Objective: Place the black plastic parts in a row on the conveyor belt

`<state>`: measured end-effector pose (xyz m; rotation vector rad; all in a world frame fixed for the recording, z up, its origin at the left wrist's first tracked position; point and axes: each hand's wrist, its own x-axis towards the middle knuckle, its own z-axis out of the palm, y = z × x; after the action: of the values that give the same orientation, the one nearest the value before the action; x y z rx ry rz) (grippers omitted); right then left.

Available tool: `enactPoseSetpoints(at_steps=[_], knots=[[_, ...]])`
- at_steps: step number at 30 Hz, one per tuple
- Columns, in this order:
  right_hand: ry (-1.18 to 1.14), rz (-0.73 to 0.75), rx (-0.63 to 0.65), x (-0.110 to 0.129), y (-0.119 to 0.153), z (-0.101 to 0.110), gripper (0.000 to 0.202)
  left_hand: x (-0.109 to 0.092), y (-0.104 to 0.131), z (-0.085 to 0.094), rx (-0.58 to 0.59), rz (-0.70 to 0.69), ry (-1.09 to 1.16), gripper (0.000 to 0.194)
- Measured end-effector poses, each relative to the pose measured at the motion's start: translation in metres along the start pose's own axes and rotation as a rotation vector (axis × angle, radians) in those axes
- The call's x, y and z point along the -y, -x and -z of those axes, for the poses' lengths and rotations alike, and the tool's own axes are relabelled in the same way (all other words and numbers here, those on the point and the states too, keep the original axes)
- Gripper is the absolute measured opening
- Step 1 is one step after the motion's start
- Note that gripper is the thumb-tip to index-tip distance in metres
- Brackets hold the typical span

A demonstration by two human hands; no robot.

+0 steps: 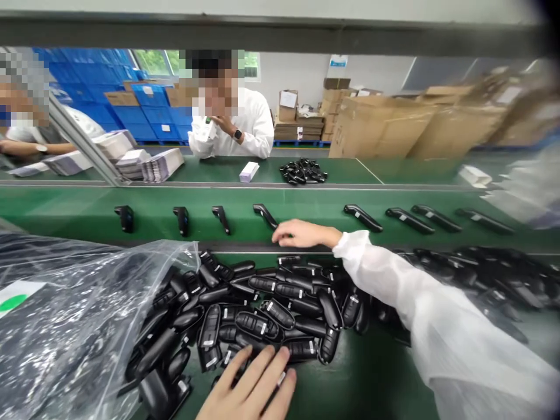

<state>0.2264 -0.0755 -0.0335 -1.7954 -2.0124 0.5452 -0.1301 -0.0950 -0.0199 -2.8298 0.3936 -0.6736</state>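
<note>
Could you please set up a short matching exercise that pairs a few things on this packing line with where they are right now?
Things:
1. right hand
2. left hand
3. small white box
4. clear plastic bag

Places:
A. on the far green table, before the seated person
B. at the near edge of the conveyor belt, by a black handheld device
C. lower left, spilling black devices
D. flat on the heap of black devices, at the bottom

Pairs: 1-B, 2-D, 3-A, 4-C

A factory line: green conveyor belt, stacked cardboard boxes.
</note>
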Motion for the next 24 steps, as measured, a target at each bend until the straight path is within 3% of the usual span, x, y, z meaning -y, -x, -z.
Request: enactPoseSetpoints(at_steps=[2, 4, 8, 12, 15, 18, 21, 24], knots=[[-0.106, 0.122, 0.108, 0.004, 0.028, -0.002, 0.026, 0.002, 0.019, -0.024, 0.058, -0.003, -0.031, 0.039], [-0.095, 0.084, 0.08, 0.007, 0.046, -0.011, 0.029, 0.001, 0.03, -0.04, 0.106, 0.042, -0.027, 0.046], [-0.025, 0.03, -0.014, 0.009, 0.049, -0.025, 0.026, 0.007, 0.026, -0.048, 0.166, 0.084, -0.006, 0.057], [-0.096, -0.07, -0.209, 0.016, 0.044, -0.028, 0.025, 0.021, 0.012, -0.046, 0.183, 0.118, -0.015, 0.057], [-0.157, -0.155, -0.403, 0.022, 0.047, -0.039, 0.025, 0.015, -0.001, -0.054, 0.181, 0.166, -0.016, 0.057], [-0.173, -0.157, -0.486, 0.022, 0.047, -0.058, 0.023, -0.011, -0.018, -0.076, 0.049, 0.074, 0.065, 0.045], [-0.207, -0.155, -0.495, 0.015, 0.041, -0.069, 0.023, -0.036, -0.035, -0.105, -0.242, -0.046, 0.121, 0.025], [-0.318, -0.205, -0.509, 0.003, 0.033, -0.063, 0.028, -0.038, -0.043, -0.117, -0.215, -0.066, 0.122, 0.027]])
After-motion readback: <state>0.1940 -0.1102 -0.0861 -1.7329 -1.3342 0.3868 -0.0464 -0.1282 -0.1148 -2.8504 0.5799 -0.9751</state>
